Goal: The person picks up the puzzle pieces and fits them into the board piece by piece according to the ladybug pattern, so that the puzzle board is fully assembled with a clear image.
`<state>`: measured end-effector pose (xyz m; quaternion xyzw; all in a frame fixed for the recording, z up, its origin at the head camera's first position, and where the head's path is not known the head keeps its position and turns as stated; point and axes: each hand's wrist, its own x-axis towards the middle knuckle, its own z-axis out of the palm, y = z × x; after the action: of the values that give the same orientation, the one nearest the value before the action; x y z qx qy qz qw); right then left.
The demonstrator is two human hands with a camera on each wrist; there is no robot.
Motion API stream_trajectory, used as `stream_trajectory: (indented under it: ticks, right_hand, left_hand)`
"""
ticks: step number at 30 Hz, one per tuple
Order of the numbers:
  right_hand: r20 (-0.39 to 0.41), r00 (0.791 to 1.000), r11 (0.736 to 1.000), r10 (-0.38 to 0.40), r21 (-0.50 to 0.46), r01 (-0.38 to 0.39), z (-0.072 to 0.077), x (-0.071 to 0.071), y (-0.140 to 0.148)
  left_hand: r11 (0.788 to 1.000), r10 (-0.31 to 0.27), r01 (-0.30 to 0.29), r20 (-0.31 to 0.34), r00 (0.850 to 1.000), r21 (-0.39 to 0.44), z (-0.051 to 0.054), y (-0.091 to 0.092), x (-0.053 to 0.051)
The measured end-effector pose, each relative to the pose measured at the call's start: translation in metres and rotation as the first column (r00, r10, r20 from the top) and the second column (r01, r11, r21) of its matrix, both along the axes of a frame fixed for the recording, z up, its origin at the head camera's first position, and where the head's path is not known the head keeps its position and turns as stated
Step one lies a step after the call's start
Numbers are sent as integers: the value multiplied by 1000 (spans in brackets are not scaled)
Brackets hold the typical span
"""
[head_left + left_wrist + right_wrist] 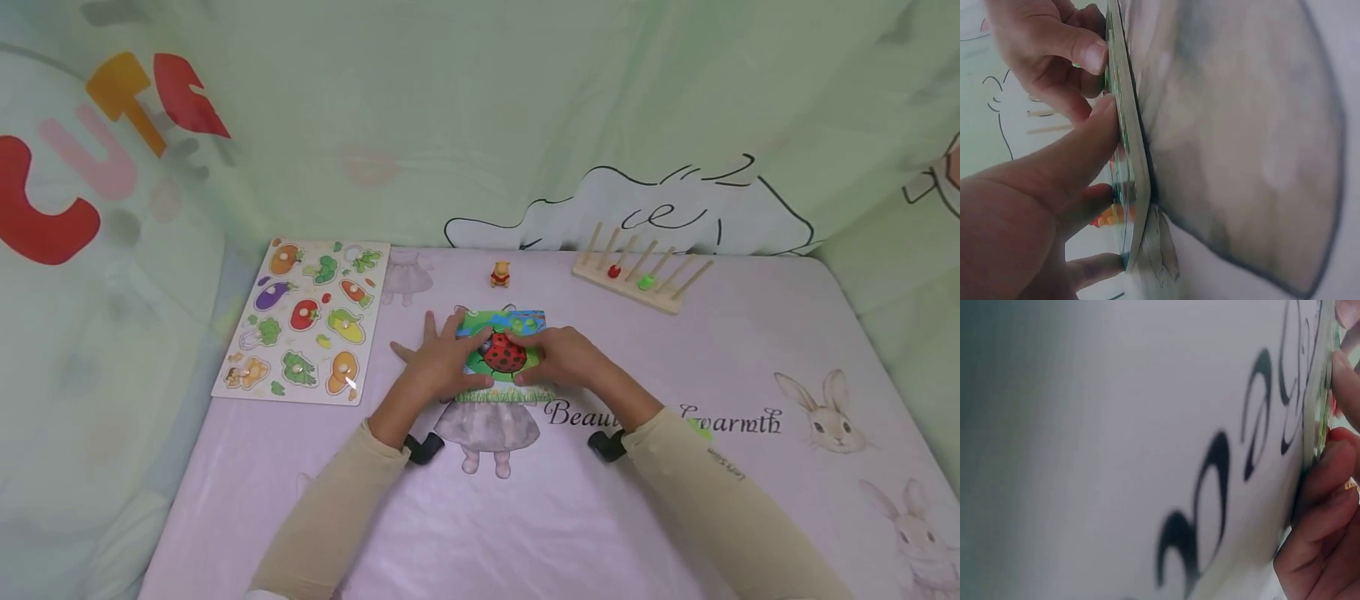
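A small rectangular ladybug puzzle board (504,354), with a red spotted ladybug on a green and blue picture, lies flat on the cloth between both hands. My left hand (441,358) is at its left side, fingers spread, with thumb and index finger touching the picture. From the right, my right hand (566,357) rests its thumb and index fingertip on the board, either side of the ladybug. In the left wrist view the puzzle board (1138,181) shows edge-on, with fingertips on its face. Curled lower fingers (1329,494) of the right hand lie against its edge.
A vegetable peg puzzle (300,321) lies at the left. Behind the hands stands a small bear figurine (500,274). A wooden peg rack (637,279) with red and green pieces sits at the back right. Part of a green object (699,428) shows by the right forearm.
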<state>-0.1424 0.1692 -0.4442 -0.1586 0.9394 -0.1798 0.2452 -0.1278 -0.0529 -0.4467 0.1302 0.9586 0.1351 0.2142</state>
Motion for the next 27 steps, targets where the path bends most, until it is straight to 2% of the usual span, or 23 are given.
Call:
stream_trajectory:
  ticks: [7,17,27]
  right_hand:
    - [-9,1000,1000,21,-2,-21,0,1,0]
    - [9,999,998,-33,60,32,1,0,-5]
    - [30,997,995,-68,73,66,0,-2,-7]
  left_hand:
    - [1000,18,-18,9,1000,-16,0,2,-2]
    - [999,20,-20,9,1000,-34,4,3,-2]
    - [999,31,-31,17,999,-38,6,3,-1]
